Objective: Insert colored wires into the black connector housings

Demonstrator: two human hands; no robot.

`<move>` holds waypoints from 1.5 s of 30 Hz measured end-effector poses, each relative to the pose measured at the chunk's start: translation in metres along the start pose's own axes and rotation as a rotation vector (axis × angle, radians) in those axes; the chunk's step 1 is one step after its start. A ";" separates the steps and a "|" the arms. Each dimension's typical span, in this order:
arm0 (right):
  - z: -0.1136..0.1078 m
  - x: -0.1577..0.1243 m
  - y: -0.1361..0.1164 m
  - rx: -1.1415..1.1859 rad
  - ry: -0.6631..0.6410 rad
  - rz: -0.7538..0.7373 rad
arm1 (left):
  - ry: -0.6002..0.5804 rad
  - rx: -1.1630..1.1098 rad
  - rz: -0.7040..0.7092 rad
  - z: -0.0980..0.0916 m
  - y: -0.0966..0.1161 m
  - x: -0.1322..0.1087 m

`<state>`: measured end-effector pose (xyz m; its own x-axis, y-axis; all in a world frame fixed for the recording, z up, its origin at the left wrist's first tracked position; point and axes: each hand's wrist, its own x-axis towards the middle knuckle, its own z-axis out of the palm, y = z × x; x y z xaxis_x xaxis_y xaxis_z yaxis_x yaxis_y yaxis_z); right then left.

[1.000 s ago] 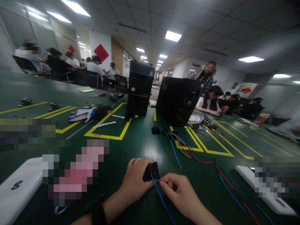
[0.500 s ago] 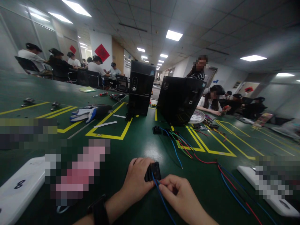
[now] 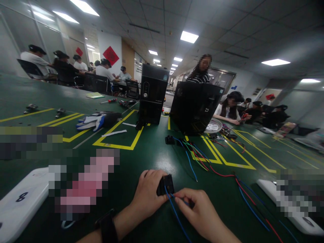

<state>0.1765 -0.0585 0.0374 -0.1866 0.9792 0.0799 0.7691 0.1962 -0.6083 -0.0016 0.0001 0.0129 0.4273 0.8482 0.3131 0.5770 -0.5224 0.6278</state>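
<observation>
My left hand (image 3: pixel 149 189) is closed around a small black terminal block (image 3: pixel 168 184) with metal contacts showing on its face, low over the table. A blue wire (image 3: pixel 174 211) runs from the block down toward the bottom of the view. At the block's lower right, my right hand (image 3: pixel 197 202) pinches a thin blue wire between thumb and fingers. The tip of that piece is close to the block; whether it sits inside a contact is too small to tell. My fingers partly cover both the block and the pinched piece.
Ahead on the green table (image 3: pixel 152 158) lie another black block (image 3: pixel 170 139) and loose coloured wires (image 3: pixel 199 152). Two black computer cases (image 3: pixel 153 98) stand behind. Work gloves (image 3: pixel 93 122) lie left, and white objects flank me. A person (image 3: pixel 201 72) stands behind the cases; others sit around.
My right hand has shifted slightly, with its fingers still pinched beside the block. My left hand keeps its hold. The standing person behind the cases has moved left.
</observation>
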 end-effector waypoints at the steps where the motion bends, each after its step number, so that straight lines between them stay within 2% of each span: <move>1: 0.002 0.000 -0.001 0.013 -0.002 -0.005 | -0.002 0.000 -0.002 0.000 0.000 0.000; 9: 0.016 -0.001 -0.007 0.250 0.051 0.085 | 0.023 -0.003 -0.009 0.002 0.001 -0.001; 15: -0.001 0.003 -0.007 0.033 0.123 -0.051 | 0.006 0.007 -0.004 0.001 0.001 -0.001; 19: -0.007 0.003 -0.004 -0.046 0.083 -0.058 | 0.004 0.007 -0.004 0.001 0.001 -0.001; 27: 0.004 -0.001 -0.004 -0.045 0.011 -0.081 | 0.006 0.009 -0.004 0.001 0.000 0.000; 33: 0.011 -0.001 -0.004 -0.053 0.066 -0.106 | 0.016 -0.003 -0.001 0.002 0.000 0.000; 37: 0.009 0.000 -0.005 -0.097 0.148 -0.188 | 0.016 0.009 0.007 0.002 0.000 0.000; 40: 0.005 0.001 -0.003 -0.116 0.199 -0.194 | 0.010 0.020 0.005 0.002 -0.001 -0.001; 45: 0.000 0.001 -0.001 -0.178 0.160 -0.129 | 0.005 0.016 0.003 0.002 -0.002 -0.001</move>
<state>0.1760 -0.0575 0.0382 -0.2022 0.9384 0.2801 0.8430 0.3124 -0.4379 -0.0017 0.0000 0.0101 0.4258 0.8468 0.3187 0.5867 -0.5265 0.6152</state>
